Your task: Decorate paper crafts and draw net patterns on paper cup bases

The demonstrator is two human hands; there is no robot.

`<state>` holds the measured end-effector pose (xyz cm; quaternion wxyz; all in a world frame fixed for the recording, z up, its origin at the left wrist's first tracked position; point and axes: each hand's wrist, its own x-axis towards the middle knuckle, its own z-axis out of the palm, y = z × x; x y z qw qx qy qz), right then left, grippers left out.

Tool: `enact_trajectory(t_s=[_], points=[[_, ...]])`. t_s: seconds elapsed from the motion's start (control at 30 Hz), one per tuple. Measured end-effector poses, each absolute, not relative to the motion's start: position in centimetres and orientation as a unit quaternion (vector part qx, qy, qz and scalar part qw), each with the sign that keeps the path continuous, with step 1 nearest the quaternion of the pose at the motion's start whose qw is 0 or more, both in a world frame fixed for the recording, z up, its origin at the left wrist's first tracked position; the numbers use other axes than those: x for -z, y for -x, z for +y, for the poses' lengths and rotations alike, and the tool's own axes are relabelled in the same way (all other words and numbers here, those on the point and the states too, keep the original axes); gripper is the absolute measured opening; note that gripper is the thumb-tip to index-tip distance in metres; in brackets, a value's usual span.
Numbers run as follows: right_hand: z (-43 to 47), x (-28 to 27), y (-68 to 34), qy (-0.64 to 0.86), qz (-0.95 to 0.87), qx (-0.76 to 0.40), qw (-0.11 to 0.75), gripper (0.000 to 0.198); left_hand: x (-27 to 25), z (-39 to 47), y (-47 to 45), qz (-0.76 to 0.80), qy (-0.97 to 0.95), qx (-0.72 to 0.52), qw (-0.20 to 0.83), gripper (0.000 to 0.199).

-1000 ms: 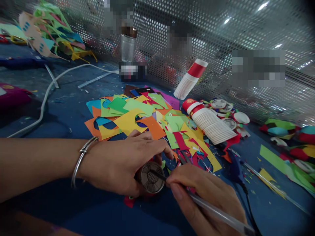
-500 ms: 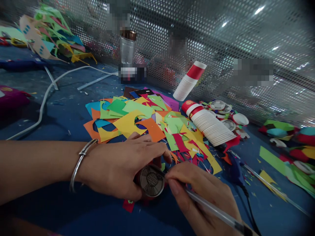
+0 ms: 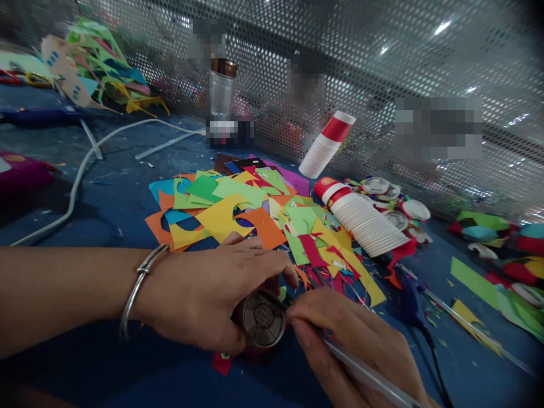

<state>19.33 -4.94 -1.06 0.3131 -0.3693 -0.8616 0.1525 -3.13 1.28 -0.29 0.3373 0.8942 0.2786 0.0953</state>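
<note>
My left hand (image 3: 212,292), with a silver bangle at its wrist, curls around a paper cup (image 3: 262,318) just above the blue table. The cup's round base faces me; a dark line drawing covers it, with a gridded circle in the middle and lines spreading to the rim. Fingers partly hide its reddish side. In my right hand (image 3: 352,345) a clear-barrelled pen (image 3: 361,368) is pinched, its tip end at the right edge of the base. Whether the tip touches the base I cannot tell. A small red scrap (image 3: 221,362) lies below the cup.
Coloured paper scraps (image 3: 229,215) spread beyond my hands. Stacked paper cups (image 3: 365,221) lie to the right, and another stack (image 3: 325,147) leans at the metal mesh (image 3: 263,73). A glue gun (image 3: 410,300) trails its black cord. A white cable (image 3: 76,181) crosses the left side.
The view has shifted slightly, with most things a little lower. My right hand and the pen have moved slightly downward; my left hand keeps its hold on the cup.
</note>
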Motion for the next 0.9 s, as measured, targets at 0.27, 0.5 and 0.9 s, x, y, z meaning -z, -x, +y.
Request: enact_trajectory(t_s=[0.27,0.5,0.9], points=[[-5.3,0.7,-19.3,0.368,-0.861,-0.153,0.317,0.020,0.1,1.6,3.2,0.269,-0.889,-0.088,0.358,0.058],[-6.0,0.7,-19.5,0.381,-0.864,-0.137,0.299,0.023,0.4,1.6,3.3,0.263,-0.890,-0.114,0.354,0.060],[-5.8,0.9,-19.1,0.374,-0.864,-0.126,0.313,0.023,0.3,1.6,3.5,0.260,-0.894,-0.099,0.350,0.064]])
